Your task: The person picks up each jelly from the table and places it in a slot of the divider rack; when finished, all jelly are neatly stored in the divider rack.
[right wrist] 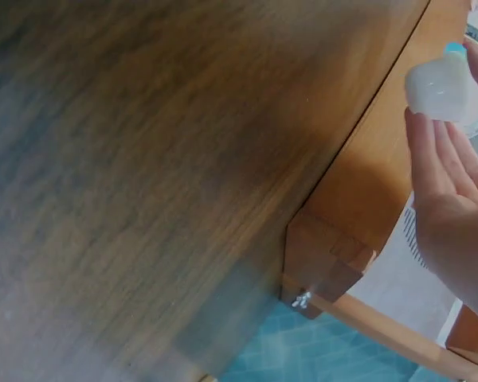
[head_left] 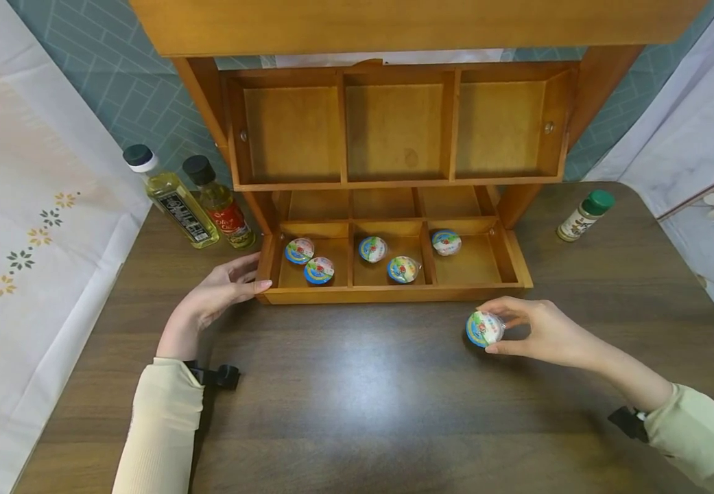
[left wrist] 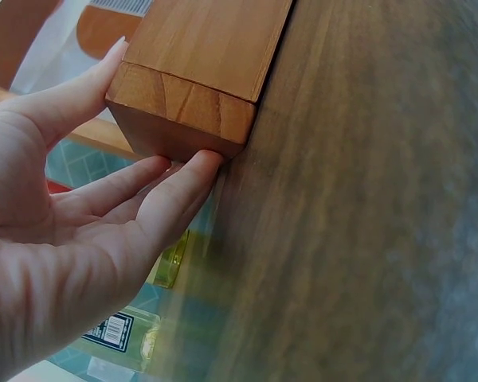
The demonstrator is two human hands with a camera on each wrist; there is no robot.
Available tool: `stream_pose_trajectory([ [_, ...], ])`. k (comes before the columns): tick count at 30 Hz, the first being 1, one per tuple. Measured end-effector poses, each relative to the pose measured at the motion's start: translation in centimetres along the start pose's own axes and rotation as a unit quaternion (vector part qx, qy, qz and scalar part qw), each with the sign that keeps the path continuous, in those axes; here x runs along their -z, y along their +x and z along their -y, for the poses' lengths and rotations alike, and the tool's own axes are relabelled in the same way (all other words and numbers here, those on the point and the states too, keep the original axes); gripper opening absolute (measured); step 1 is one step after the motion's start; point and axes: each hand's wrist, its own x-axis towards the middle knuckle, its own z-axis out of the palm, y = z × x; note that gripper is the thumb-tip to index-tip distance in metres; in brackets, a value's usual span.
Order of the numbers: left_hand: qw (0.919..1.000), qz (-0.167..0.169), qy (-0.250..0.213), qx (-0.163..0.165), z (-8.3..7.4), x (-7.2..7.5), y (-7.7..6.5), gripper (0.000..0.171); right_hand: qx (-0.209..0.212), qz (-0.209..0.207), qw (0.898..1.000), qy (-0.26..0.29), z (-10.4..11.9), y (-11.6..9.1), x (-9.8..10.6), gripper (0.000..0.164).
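My right hand [head_left: 532, 333] pinches a small jelly cup [head_left: 484, 328] between thumb and fingers, above the table just in front of the rack's right end. Its printed blue, white and green lid faces up; the right wrist view shows the cup's whitish body [right wrist: 438, 89]. My left hand [head_left: 221, 291] holds the front left corner of the wooden rack [head_left: 394, 295], thumb on top and fingers against the side. In the rack's lower tier, two jelly cups [head_left: 319, 271] lie in the left compartment, two cups [head_left: 402, 269] in the middle, and one cup [head_left: 446, 242] in the right.
Two oil bottles [head_left: 184, 209] stand left of the rack, close behind my left hand. A green-capped seasoning jar [head_left: 585, 215] is on the right. The upper tier [head_left: 400, 185] has three bare compartments above the lower one. Dark wooden table [head_left: 357, 412] extends in front.
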Motion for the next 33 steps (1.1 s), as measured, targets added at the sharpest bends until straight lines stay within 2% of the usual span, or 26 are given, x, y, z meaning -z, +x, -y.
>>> stream_pose_trajectory([
  [7,1.0000,0.000,0.001,0.000,-0.1,0.0,-0.1,0.083,-0.017,0.000,0.996,0.084,0.5,0.7,0.7,0.054],
  [17,1.0000,-0.002,0.004,0.001,0.0,0.0,0.0,0.083,-0.005,-0.072,0.986,0.148,0.4,2.7,2.2,0.057],
  [24,1.0000,-0.001,0.004,-0.002,-0.2,0.0,-0.1,0.082,-0.035,-0.078,0.978,0.191,-0.5,4.7,2.9,0.056],
  [29,1.0000,0.000,0.001,0.000,-0.3,-0.1,-0.1,0.082,-0.079,-0.082,0.976,0.185,-1.5,6.1,3.0,0.054],
  [33,1.0000,0.000,0.004,0.001,-0.4,-0.1,-0.2,0.081,-0.093,-0.075,0.986,0.118,-2.1,6.8,2.8,0.057],
])
